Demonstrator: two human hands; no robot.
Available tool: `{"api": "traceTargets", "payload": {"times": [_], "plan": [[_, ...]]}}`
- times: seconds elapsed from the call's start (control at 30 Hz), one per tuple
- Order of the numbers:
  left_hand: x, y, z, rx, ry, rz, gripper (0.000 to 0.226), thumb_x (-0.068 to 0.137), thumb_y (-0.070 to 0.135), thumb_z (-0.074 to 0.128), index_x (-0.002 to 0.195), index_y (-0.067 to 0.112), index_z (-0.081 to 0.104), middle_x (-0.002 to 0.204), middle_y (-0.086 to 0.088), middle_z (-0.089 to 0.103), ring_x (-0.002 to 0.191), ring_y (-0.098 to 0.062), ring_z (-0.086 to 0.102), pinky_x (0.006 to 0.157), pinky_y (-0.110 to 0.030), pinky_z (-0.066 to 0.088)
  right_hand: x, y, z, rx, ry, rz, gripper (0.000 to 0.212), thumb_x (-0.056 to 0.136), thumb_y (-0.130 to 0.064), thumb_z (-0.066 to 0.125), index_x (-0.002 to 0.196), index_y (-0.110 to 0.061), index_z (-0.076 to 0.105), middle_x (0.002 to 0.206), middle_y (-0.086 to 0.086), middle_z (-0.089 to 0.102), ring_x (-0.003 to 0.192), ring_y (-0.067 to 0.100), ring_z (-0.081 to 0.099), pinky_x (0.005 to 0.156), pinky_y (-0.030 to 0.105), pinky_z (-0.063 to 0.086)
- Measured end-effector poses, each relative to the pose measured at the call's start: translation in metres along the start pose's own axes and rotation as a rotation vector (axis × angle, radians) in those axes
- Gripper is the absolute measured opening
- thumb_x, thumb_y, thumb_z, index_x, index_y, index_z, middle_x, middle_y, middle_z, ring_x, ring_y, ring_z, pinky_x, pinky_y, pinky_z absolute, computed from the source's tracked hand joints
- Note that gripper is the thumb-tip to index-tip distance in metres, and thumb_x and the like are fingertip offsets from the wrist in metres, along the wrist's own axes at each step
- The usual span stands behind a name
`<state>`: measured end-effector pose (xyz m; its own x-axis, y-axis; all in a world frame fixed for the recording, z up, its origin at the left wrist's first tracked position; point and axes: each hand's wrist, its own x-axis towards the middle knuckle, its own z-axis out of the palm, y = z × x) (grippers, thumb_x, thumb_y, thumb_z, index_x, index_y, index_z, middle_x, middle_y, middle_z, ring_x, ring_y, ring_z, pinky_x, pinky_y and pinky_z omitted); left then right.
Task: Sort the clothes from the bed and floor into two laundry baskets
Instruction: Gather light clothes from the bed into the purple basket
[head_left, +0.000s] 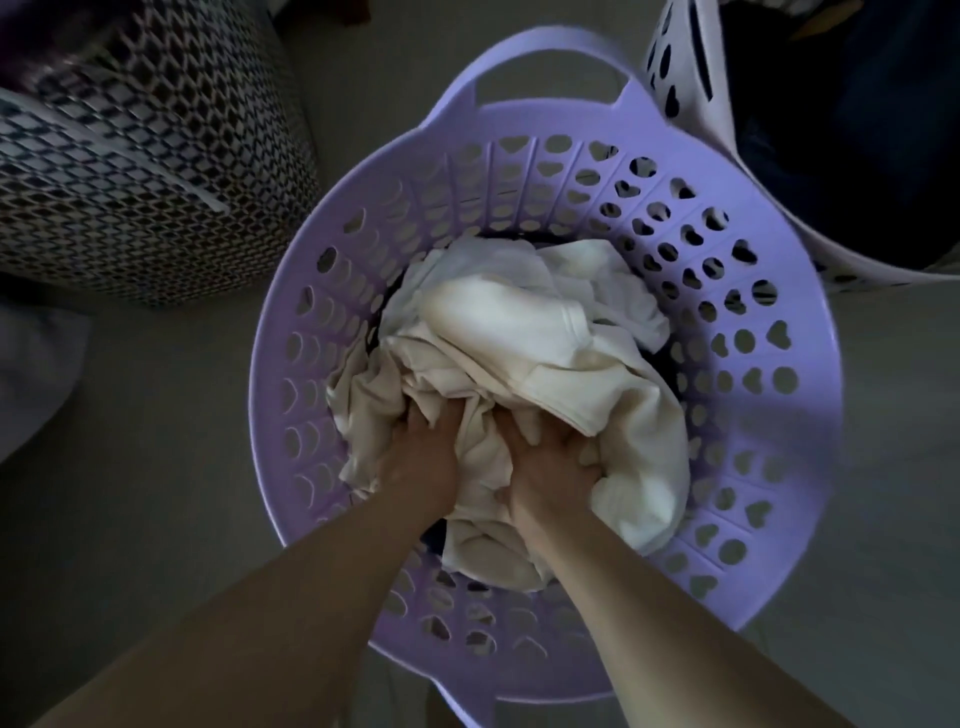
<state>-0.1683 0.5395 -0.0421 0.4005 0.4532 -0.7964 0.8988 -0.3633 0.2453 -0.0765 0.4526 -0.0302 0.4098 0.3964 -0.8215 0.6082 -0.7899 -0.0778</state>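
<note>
White clothes (545, 374) fill one purple basket (769, 467); two hands, left (421, 457) and right (556, 467), clutch them.

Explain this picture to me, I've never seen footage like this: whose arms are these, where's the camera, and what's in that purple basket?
There is no machine here. The single picture comes from a wide-angle camera worn on a person's head, looking down, so the two bare arms are the wearer's own. Both reach into a purple laundry basket with heart-shaped holes, standing on the floor. Inside lies a pile of white clothes. The left hand and right hand are sunk into that fabric, fingers curled into its folds. At upper right stands a white basket holding dark clothes. At upper left is a dark patterned mesh hamper.
</note>
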Motion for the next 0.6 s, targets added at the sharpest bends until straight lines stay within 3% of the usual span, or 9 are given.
{"api": "traceTargets", "payload": {"times": [0.1,0.23,0.3,0.43,0.6], "plan": [[-0.018,0.001,-0.013,-0.017,-0.055,-0.041,0.095,0.088,0.015,0.058,0.146,0.049,-0.010,0.158,-0.007,-0.017,0.140,-0.034,0.026,0.100,-0.045,0.046,-0.021,0.000,-0.008,-0.093,0.065,0.013,0.080,0.090,-0.047,0.053,0.139,-0.059,-0.009,0.157,0.009,-0.009,0.142,0.047,-0.005,0.107,0.063,0.023],[-0.049,0.005,-0.030,-0.016,-0.113,-0.024,0.098,0.088,0.017,0.057,0.143,0.052,-0.016,0.151,-0.018,0.025,0.122,-0.038,0.049,0.093,-0.048,0.049,-0.051,-0.005,-0.024,-0.178,0.000,-0.027,0.094,0.088,-0.043,0.057,0.145,-0.044,-0.017,0.157,0.015,-0.016,0.145,0.041,-0.008,0.114,0.054,0.015],[-0.063,0.006,-0.039,-0.001,-0.118,-0.028,0.101,0.086,0.018,0.060,0.142,0.053,-0.016,0.150,-0.012,0.027,0.124,-0.036,0.047,0.097,-0.048,0.046,-0.065,-0.008,-0.036,-0.203,-0.013,-0.055,0.099,0.085,-0.043,0.061,0.148,-0.038,-0.015,0.158,0.016,-0.010,0.146,0.037,-0.005,0.116,0.048,0.017],[-0.092,0.012,-0.056,-0.004,-0.100,-0.032,0.095,0.086,0.016,0.060,0.145,0.051,-0.007,0.150,-0.002,0.026,0.137,-0.030,0.033,0.109,-0.046,0.034,-0.094,-0.016,-0.056,-0.136,0.031,-0.057,0.084,0.092,-0.024,0.051,0.150,-0.034,-0.009,0.157,0.017,0.007,0.146,0.034,0.007,0.113,0.045,0.028],[-0.118,0.016,-0.088,-0.032,-0.044,-0.004,0.094,0.083,0.022,0.066,0.148,0.043,0.001,0.146,-0.006,0.033,0.133,-0.030,0.039,0.106,-0.045,0.040,-0.124,-0.035,-0.083,-0.136,0.110,-0.076,0.080,0.095,-0.019,0.044,0.149,-0.035,-0.011,0.157,0.015,0.011,0.147,0.032,0.006,0.111,0.043,0.031]]}}
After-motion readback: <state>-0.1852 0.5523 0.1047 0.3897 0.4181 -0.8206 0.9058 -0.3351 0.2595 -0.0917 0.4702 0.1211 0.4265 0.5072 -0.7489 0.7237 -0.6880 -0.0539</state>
